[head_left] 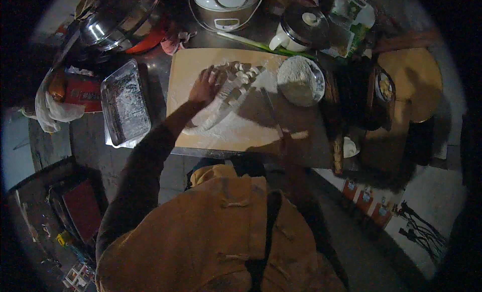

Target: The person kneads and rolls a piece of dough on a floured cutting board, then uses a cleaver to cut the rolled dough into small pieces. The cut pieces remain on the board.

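A floured wooden board (182, 66) lies in front of me. Cut pieces of white dough (243, 73) are heaped toward its far middle, and a paler floury strip, perhaps more dough (208, 118), runs nearer to me. My left hand (205, 88) rests beside the heap with fingers stretched out, touching the nearest pieces or the flour. In shadow at the board's near right, my right hand (290, 150) is closed round a knife (272, 111). The blade points away from me, right of the dough. A metal bowl of flour (296, 77) stands at the board's right side.
To the left sits a flour-dusted metal tray (126, 103). Behind the board are a rice cooker (226, 5), a green onion (251, 42) and a lidded pot (301, 28). A round wooden board (424, 86) is at far right; a steel basin (108, 33) at far left.
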A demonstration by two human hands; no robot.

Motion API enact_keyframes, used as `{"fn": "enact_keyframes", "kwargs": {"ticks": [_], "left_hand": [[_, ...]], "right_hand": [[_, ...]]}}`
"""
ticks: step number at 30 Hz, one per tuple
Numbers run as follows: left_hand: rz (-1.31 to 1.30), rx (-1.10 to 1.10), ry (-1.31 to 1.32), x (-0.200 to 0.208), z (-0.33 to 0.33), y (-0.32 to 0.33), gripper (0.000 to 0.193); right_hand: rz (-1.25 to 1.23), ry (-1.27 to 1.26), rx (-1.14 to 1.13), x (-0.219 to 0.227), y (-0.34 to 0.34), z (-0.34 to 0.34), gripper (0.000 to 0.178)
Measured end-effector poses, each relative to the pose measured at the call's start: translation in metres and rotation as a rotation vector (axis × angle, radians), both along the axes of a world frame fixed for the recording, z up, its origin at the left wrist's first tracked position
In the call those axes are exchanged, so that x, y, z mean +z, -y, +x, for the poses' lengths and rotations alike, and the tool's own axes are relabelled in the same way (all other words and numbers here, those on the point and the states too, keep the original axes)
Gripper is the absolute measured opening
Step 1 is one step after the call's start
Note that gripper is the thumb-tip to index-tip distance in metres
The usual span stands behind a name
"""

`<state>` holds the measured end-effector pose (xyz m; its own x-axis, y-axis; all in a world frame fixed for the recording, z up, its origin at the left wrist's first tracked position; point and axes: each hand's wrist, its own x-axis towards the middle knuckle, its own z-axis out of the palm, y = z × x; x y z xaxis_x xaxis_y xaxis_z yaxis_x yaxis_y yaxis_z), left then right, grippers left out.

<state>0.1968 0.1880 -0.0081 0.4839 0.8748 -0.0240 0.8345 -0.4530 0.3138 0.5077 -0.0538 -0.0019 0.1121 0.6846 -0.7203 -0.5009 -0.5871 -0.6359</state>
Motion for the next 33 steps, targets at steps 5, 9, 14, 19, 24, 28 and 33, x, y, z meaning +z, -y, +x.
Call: {"fn": "enact_keyframes", "kwargs": {"ticks": [5, 9, 14, 19, 24, 28, 33], "left_hand": [[-0.088, -0.509, -0.106, -0.002, 0.050, 0.071, 0.057], [0.412, -0.409, -0.211, -0.001, 0.060, 0.037, 0.054], [0.280, -0.186, -0.071, 0.012, 0.020, -0.010, 0.055], [-0.012, 0.253, 0.063, 0.020, -0.068, 0.036, 0.056], [-0.203, 0.245, 0.029, -0.007, -0.102, 0.082, 0.051], [-0.683, 0.757, 0.748, -0.006, -0.096, 0.093, 0.035], [-0.919, 0.833, 1.589, 0.031, -0.096, 0.108, 0.034]], "right_hand": [[0.214, 1.532, 0.931, 0.040, 0.069, 0.068, 0.049], [-0.010, 1.592, 1.196, 0.055, 0.085, 0.085, 0.054], [-0.069, 1.589, 1.114, 0.058, 0.066, 0.081, 0.054], [0.057, 1.640, 1.066, 0.053, 0.042, 0.075, 0.056], [0.399, 1.652, 1.077, 0.039, -0.003, 0.030, 0.057], [0.967, 1.436, 1.088, 0.023, -0.065, -0.071, 0.059], [1.267, 1.470, 1.326, 0.001, -0.112, -0.169, 0.057]]}}
